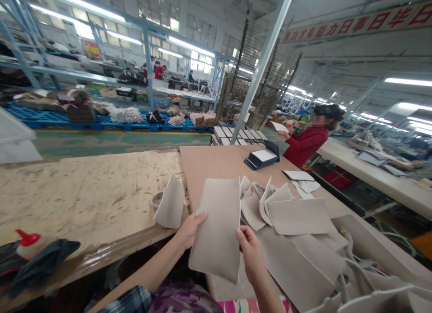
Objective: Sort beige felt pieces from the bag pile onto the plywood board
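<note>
A flat beige-grey panel [218, 227] with rounded lower corners is held upright in front of me. My left hand [192, 227] grips its left edge, thumb on the near face. At the right edge, my right hand [249, 245] pinches the panel with curled fingers. Just right of it lies a pile of similar beige pieces [297, 216], some curved and overlapping. Another beige piece [171, 203] with a loop behind it stands to the left, at the seam of the two tabletops.
A wooden board table [101, 178] extends left, with a red-capped bottle [29, 243] and dark cloth [47, 263] near its front. On the brown-covered table [216, 158] sits a dark case [261, 158]. A person in red [305, 140] stands beyond the right edge.
</note>
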A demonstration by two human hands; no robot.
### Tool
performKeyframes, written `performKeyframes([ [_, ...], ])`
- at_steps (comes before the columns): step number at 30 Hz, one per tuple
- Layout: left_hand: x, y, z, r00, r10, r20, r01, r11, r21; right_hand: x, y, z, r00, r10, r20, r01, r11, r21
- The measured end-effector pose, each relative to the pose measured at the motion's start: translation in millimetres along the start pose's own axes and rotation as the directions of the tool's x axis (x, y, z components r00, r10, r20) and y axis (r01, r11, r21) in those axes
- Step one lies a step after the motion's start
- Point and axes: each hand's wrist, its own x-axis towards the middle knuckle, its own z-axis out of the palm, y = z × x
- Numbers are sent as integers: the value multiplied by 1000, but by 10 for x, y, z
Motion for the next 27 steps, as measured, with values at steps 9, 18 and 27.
performKeyframes([
  [9, -79, 37, 50, 999, -48, 0, 48, 999, -1, 118, -72, -118, 957, -290, -30, 252, 875, -413],
  [18, -93, -2, -14, 992, -122, 21, 122, 992, 1, 138, -161, -197, 995, -88, 44, 95, 976, -198],
  [27, -122, -37, -41, 990, -131, 46, 129, 991, 39, 126, -139, -196, 930, -367, 22, 347, 858, -380],
])
